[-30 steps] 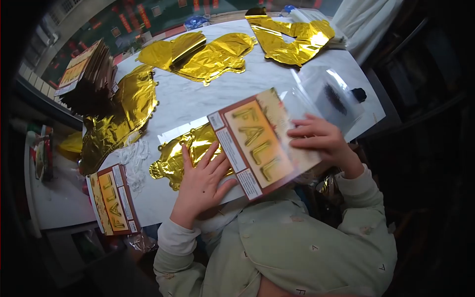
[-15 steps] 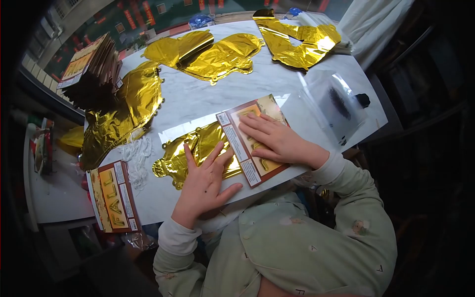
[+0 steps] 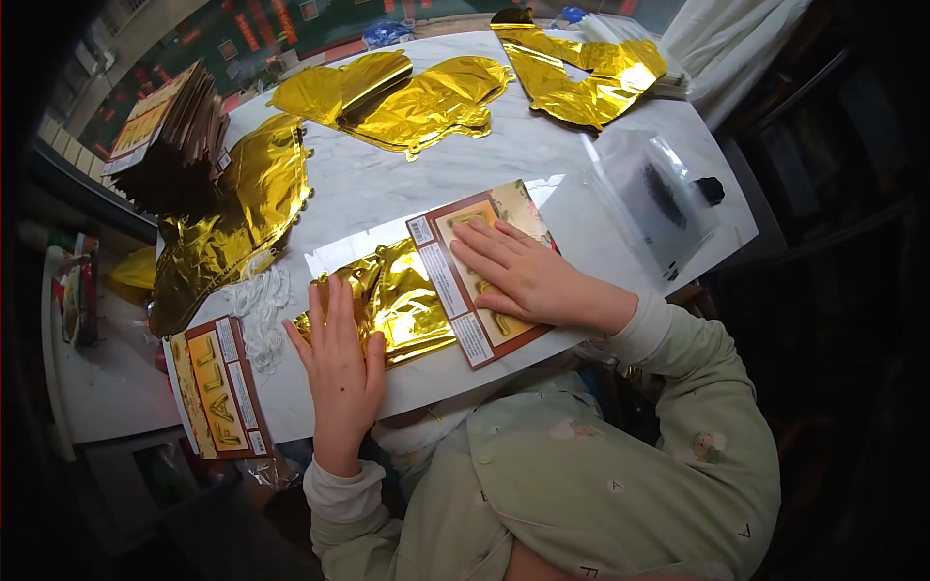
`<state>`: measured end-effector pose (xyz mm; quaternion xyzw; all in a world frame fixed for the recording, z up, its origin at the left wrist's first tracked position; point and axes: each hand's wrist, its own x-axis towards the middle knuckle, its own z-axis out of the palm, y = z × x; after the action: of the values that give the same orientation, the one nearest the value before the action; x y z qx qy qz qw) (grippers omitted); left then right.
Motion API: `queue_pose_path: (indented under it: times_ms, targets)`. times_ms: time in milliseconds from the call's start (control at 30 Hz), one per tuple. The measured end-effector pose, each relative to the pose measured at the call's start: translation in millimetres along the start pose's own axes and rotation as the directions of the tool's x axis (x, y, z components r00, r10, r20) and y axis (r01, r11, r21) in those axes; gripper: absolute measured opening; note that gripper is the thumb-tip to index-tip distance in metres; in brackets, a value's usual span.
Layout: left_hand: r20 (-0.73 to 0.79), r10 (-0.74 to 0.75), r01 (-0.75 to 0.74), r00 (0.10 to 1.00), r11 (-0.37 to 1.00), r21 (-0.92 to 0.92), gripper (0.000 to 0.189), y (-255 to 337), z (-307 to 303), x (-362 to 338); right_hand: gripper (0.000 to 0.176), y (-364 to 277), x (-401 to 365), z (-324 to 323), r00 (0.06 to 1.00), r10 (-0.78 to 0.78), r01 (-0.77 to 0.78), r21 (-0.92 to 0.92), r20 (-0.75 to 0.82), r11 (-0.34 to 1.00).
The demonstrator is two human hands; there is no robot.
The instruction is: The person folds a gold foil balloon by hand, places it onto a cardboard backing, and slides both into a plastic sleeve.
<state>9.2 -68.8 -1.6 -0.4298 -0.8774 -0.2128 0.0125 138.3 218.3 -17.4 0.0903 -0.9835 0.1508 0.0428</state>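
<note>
The person's two hands both lie flat and open, gripping nothing; the left hand (image 3: 344,382) has its fingers stretched, with small gaps between them, and it presses on the left end of a shiny gold foil (image 3: 412,300); the right hand (image 3: 528,281) has long, straight fingers, and it rests on top of a card (image 3: 446,281) with brown edges; the gold foil lies between the hands and runs up to the left side of the card; behind them peeks a clear sheet (image 3: 349,250); all of this sits near the front of the white table (image 3: 339,179).

To the left is a messy bunch of white string (image 3: 263,324), just beside another card (image 3: 221,387) that says FALL; a big gold sheet (image 3: 257,203) lies behind the string, next to a tall card pile (image 3: 170,145); two more gold shapes, one in the back middle (image 3: 436,107) and one in the back right (image 3: 586,92), lie there; a clear bag (image 3: 649,218) lies on the right, near a small black thing (image 3: 711,191).
</note>
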Motion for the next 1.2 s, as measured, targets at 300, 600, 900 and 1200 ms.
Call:
queue_pose_path:
  times_ms: [300,600,900,1200]
  targets:
    - [0.067,-0.034,0.028,0.997,0.996,0.087,0.066,-10.0,15.4,-7.7,0.067,-28.6,33.8,18.3,0.998,-0.063,0.062,-0.03,-0.022,0.998]
    - [-0.126,-0.356,0.361,0.926,0.933,0.012,0.067,-0.1,2.2,-37.6,0.058,-30.6,41.1,20.9,0.99,-0.095,0.095,-0.002,-0.108,0.995]
    - [-0.112,-0.385,0.378,0.916,0.923,-0.076,0.087,39.4,0.5,-43.4,0.061,-31.2,41.9,23.9,0.98,-0.098,0.104,0.024,-0.175,0.994]
    - [-0.071,-0.461,0.401,0.884,0.829,-0.389,0.086,58.7,-5.7,-51.6,0.061,-31.6,40.1,26.2,0.974,-0.083,0.095,0.05,-0.213,0.994]
